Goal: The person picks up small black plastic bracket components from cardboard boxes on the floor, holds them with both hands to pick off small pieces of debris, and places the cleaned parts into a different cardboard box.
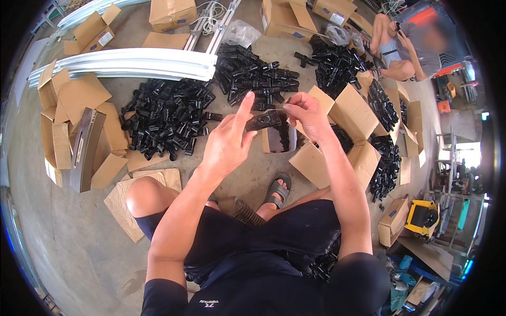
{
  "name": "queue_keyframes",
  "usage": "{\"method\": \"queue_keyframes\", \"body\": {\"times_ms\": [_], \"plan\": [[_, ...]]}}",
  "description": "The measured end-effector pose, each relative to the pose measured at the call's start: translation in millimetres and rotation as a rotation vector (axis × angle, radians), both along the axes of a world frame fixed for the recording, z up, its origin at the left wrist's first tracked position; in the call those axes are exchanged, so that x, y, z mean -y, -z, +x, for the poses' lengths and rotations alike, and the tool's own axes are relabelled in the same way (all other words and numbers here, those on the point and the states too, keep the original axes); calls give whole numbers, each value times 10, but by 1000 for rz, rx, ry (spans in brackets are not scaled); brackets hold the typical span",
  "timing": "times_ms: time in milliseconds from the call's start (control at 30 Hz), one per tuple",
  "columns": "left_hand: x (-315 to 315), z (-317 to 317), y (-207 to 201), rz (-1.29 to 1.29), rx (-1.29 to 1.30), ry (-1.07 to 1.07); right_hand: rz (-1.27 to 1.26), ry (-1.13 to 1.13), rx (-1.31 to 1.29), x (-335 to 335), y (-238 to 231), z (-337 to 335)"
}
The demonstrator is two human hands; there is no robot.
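Observation:
Over the floor in front of my knees, my left hand holds a short black plastic fitting, its index finger stretched out beyond it. My right hand is at the fitting's right end, thumb and forefinger pinched together. Whatever lies between those fingertips is too small to make out. Below the fitting stands a small open box with dark contents, partly covered by the fitting. Beyond my left hand spreads a heap of black fittings, and another heap lies farther back.
Open cardboard boxes stand at the left and right. Long white metal profiles lie at the back left. Another person sits at the back right, near more black parts. A yellow-framed object stands at the right.

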State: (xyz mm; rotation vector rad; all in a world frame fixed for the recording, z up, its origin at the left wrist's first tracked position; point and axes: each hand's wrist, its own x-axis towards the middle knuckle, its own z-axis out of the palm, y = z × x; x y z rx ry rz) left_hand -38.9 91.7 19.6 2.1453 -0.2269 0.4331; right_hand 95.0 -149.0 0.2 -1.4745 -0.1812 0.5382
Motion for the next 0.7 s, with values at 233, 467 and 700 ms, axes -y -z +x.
{"method": "queue_keyframes", "body": {"times_ms": [233,467,700], "plan": [[51,-197,-56,37,27,19,201,9,-17,-11,-430,-443],[45,-284,3,102,-19,37,-170,-11,391,-249,-343,-661],[80,-232,14,139,-1,45,-418,-81,798,-331,-415,-768]]}}
